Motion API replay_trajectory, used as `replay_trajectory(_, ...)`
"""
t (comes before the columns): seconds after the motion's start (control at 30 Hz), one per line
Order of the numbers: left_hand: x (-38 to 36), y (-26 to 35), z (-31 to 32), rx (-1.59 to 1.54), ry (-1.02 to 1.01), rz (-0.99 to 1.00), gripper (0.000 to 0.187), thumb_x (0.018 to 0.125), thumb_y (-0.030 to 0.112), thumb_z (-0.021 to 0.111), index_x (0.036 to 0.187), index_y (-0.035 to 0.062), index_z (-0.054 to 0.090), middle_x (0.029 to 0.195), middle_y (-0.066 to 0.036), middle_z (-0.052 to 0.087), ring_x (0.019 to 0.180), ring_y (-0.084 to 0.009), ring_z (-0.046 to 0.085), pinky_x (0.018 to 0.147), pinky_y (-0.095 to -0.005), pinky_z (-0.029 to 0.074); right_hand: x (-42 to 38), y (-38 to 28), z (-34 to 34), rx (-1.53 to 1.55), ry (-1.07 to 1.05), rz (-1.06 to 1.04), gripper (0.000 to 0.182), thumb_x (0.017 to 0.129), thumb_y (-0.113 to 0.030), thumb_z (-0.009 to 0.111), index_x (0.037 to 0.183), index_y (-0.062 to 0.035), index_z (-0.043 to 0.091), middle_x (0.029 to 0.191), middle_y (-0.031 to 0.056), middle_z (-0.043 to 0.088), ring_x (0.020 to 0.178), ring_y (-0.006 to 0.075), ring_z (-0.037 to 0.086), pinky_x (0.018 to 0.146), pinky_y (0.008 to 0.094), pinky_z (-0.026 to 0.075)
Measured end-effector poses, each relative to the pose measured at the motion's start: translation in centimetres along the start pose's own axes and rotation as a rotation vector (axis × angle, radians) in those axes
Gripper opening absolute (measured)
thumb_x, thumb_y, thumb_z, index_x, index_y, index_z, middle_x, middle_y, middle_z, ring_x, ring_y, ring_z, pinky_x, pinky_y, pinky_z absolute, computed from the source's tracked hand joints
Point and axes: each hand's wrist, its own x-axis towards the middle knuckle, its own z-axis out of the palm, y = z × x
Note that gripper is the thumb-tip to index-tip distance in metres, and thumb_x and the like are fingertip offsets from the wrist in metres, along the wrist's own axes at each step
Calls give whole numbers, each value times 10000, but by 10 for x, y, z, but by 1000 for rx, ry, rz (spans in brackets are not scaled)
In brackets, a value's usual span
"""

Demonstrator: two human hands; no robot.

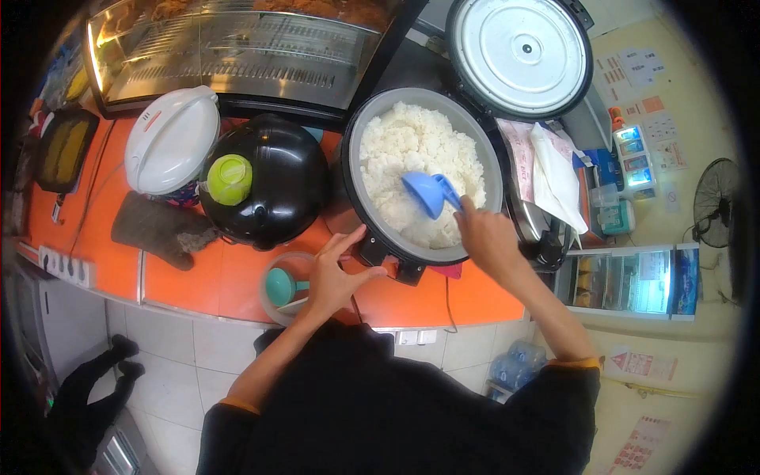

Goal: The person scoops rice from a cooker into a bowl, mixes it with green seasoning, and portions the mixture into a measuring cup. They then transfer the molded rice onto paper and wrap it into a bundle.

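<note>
A large round cooker (492, 170) stands open, its pot full of white rice (419, 138). My right hand (489, 237), at the right side of the pot, is closed around the handle of a blue scoop (427, 192), whose bowl rests on the rice. My left hand (339, 273) is at the cooker's lower left edge, thumb and fingers spread apart, fingertips by the rim, holding nothing. Just left of it, a clear container (269, 299) holds a green scoop (279, 286). The cooker's raised lid (522, 49) is at the top right.
Left of the cooker are a black rounded pot (289, 186) with a green top piece, a white-lidded container (170, 142) and a dark mitt (154, 229). A glass display case (237, 55) stands behind. White paper (554, 178) lies right. Another person's legs (83, 388) show lower left.
</note>
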Motion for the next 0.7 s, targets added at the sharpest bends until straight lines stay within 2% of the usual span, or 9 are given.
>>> replay_trajectory(0.1, -1, -1, 1, 8, 7, 12, 753, 644, 255, 859, 1293, 28, 553, 1050, -87, 631, 967, -187, 624, 796, -307, 510, -7, -16, 11, 131, -95, -80, 254, 950, -261, 495, 968, -11, 534, 642, 190, 629, 588, 375, 641, 526, 477, 505)
replay_trajectory(0.13, -1, 0, 1, 7, 8, 14, 753, 644, 255, 859, 1293, 28, 553, 1050, -87, 631, 967, -187, 624, 796, -307, 510, -7, -20, 24, 186, -94, -122, 264, 956, -259, 481, 961, -1, 541, 617, 200, 613, 590, 404, 627, 548, 499, 497)
replay_trajectory(0.23, -1, 2, 2, -12, 26, 8, 760, 645, 254, 859, 1294, 14, 546, 1055, -87, 632, 974, -189, 627, 796, -308, 510, -1, -12, 30, 321, -90, -173, 274, 955, -263, 485, 971, 4, 544, 606, 215, 598, 601, 427, 611, 568, 511, 487)
replay_trajectory(0.5, 4, 2, 0, -30, -21, 26, 742, 622, 224, 871, 1245, -41, 566, 999, -87, 649, 911, -166, 644, 791, -283, 524, 22, -3, 31, 422, -127, -273, 268, 947, -260, 512, 986, -5, 586, 639, 230, 601, 623, 421, 602, 597, 498, 476)
replay_trajectory(0.57, 5, 3, -2, -10, -26, 20, 744, 623, 227, 871, 1248, -37, 566, 1002, -86, 649, 917, -167, 643, 786, -285, 523, 27, 2, 32, 436, -104, -289, 274, 946, -267, 517, 1002, -12, 601, 645, 226, 602, 632, 417, 605, 603, 494, 475)
replay_trajectory(0.67, 5, 4, -2, 33, -24, 24, 746, 628, 235, 871, 1259, -19, 565, 1007, -84, 649, 930, -169, 640, 775, -289, 520, 24, 26, 12, 578, -202, -279, 275, 942, -281, 531, 1046, -45, 626, 647, 221, 602, 665, 414, 606, 613, 494, 468)
replay_trajectory(0.7, 2, 4, -1, 59, -12, 26, 745, 632, 241, 869, 1266, -6, 566, 1008, -84, 650, 936, -170, 638, 770, -291, 518, 23, 33, 3, 577, -222, -266, 271, 938, -276, 538, 1102, -74, 616, 666, 201, 605, 665, 388, 610, 604, 471, 480)
